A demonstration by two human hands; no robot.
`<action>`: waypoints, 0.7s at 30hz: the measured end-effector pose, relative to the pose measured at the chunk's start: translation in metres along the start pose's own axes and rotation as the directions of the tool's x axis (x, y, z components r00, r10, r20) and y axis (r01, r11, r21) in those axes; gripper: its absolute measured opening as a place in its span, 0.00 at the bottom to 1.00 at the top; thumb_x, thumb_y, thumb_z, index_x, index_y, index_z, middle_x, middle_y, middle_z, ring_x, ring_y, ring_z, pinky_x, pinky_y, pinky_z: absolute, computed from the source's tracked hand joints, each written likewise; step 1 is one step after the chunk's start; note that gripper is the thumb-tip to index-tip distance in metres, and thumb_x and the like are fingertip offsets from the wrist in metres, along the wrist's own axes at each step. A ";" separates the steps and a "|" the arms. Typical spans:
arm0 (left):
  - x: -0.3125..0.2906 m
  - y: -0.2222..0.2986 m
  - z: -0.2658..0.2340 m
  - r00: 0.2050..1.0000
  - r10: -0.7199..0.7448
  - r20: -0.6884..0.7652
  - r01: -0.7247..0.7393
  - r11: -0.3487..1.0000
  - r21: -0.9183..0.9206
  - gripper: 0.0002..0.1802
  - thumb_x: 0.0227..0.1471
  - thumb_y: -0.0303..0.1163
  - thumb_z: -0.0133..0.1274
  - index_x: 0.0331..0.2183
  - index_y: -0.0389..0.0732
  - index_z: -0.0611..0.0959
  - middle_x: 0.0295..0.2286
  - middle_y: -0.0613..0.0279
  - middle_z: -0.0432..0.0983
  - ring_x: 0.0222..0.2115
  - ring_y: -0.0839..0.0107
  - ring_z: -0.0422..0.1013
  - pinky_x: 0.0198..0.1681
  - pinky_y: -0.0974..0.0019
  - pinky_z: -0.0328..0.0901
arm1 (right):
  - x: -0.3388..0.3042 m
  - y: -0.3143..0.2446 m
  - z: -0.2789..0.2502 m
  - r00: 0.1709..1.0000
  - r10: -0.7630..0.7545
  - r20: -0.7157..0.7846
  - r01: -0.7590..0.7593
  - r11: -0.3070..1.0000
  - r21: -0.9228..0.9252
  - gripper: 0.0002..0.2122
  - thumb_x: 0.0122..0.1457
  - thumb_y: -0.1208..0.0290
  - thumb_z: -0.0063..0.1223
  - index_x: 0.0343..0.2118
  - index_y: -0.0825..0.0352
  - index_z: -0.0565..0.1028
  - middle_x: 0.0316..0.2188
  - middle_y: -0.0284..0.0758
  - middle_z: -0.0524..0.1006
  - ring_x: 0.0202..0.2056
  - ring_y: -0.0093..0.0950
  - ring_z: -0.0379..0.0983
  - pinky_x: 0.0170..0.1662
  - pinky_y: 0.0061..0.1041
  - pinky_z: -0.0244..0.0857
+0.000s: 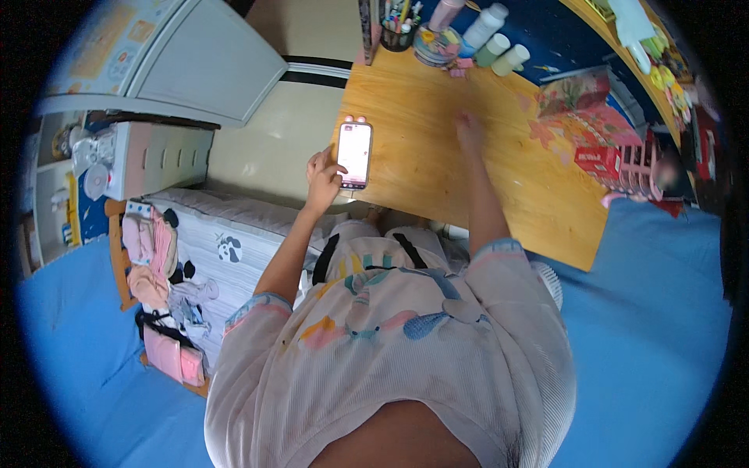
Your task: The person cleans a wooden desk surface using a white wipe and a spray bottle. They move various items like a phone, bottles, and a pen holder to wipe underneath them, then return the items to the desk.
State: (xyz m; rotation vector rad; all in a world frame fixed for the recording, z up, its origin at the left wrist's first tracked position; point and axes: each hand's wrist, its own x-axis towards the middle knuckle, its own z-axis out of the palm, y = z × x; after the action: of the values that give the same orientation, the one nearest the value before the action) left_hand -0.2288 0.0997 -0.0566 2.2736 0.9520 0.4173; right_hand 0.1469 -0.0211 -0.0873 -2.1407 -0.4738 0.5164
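My left hand (321, 173) grips a phone (356, 152) by its lower left side, near the left edge of the wooden table (406, 125). One finger of it lies over the bright, mostly white screen. Two small round ear shapes stick up from the top of the phone's case. My right hand (470, 131) is over the middle of the tabletop, to the right of the phone. Motion smears its fingers, and I cannot make out anything in them.
Along the table's far edge stand a pen holder (396, 36), a round clear box (437, 45) and several bottles (484, 26). A pink basket (638, 168) sits at the right. Left of me is a bed (234, 248) with folded clothes (148, 238).
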 end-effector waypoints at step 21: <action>-0.151 -0.180 -0.095 0.716 -0.505 -0.482 0.594 0.803 0.041 0.31 0.44 0.36 0.54 0.53 0.49 0.73 0.56 0.51 0.61 0.57 0.48 0.53 0.60 0.50 0.49 | -0.202 -0.017 0.035 0.900 -0.145 0.412 0.085 0.984 0.159 0.06 0.58 0.77 0.51 0.38 0.68 0.76 0.32 0.31 0.76 0.34 0.20 0.71 0.39 0.19 0.65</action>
State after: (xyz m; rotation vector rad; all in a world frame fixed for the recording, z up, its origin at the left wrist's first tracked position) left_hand -0.4747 0.1289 -0.1104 1.9348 1.9266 0.6119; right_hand -0.0442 -0.0907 -0.0540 -1.8524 -0.7770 0.9256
